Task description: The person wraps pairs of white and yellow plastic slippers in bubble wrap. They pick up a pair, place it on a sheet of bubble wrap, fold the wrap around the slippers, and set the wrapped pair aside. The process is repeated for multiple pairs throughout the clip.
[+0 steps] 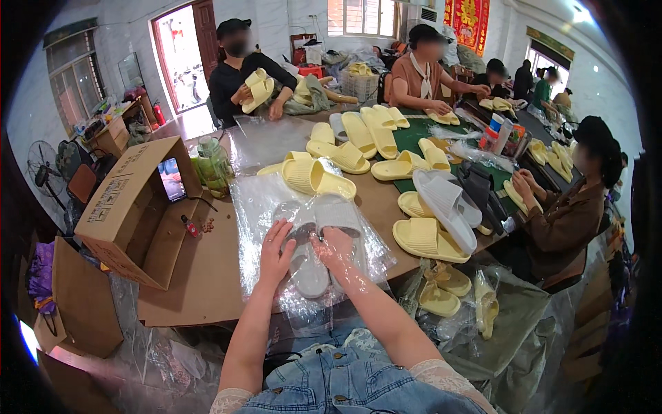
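A pair of grey slippers point(309, 275) lies at the table's near edge in front of me, within or beneath a clear plastic bag point(258, 207). My left hand point(276, 252) rests flat on the left side of them, fingers stretched out, with a ring on one. My right hand point(334, 246) is curled closed at the right grey slipper point(338, 212), and shiny clear film covers that hand and wrist. Glare from the film partly hides its fingertips. Just beyond the bag lie yellow slippers point(314, 176), one resting over the bag's far edge.
Left stands an open cardboard box point(131, 200) with a phone point(172, 181) and a small red bottle point(189, 225). A large jar point(212, 165) is behind it. White slippers point(445, 207) top a yellow pile at right. Several people work around the table. Bagged slippers point(441, 290) hang low at right.
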`<state>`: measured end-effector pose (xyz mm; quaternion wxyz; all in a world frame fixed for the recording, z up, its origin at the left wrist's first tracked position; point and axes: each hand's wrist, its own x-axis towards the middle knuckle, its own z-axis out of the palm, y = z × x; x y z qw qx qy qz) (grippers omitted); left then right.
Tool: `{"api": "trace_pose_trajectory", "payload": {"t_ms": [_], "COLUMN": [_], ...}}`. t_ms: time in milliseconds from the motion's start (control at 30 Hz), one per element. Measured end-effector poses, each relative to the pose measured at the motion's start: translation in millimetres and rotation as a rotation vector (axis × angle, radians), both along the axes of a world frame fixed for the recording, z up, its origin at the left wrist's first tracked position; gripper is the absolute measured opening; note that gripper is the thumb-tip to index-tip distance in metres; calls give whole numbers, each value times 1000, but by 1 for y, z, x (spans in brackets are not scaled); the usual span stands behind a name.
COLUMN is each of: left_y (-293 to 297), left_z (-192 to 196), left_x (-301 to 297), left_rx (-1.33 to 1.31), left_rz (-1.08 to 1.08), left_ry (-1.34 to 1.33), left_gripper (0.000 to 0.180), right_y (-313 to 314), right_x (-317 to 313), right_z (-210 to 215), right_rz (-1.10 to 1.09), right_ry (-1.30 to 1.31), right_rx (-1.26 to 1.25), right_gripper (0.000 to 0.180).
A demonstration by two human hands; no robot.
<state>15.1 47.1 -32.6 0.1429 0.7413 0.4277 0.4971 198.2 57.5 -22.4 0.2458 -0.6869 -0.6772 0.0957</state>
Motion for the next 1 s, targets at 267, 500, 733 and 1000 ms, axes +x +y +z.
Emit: {"api": "trace_pose_trajectory", "payload": {"t_ms": [267,500,733,1000], "left_y": [2,3,0,1], "left_z": [-2,-2,-1,-1], "left_x": [0,0,0,6], "left_rx": [1,8,-2,-5], "left_rz": [9,13,4,-14], "left_ry": [15,21,8,-16], "left_gripper": [41,40,40,40], "right_y": [-2,2,4,4], "right_x": [2,1,0,7], "right_z": [3,-8,-10,-20], "right_rz": [7,-17,-34,-9], "right_ry": [-17,-4,-14,32], "right_rx": [8,97,68,163], "right_gripper": [48,49,48,47]}}
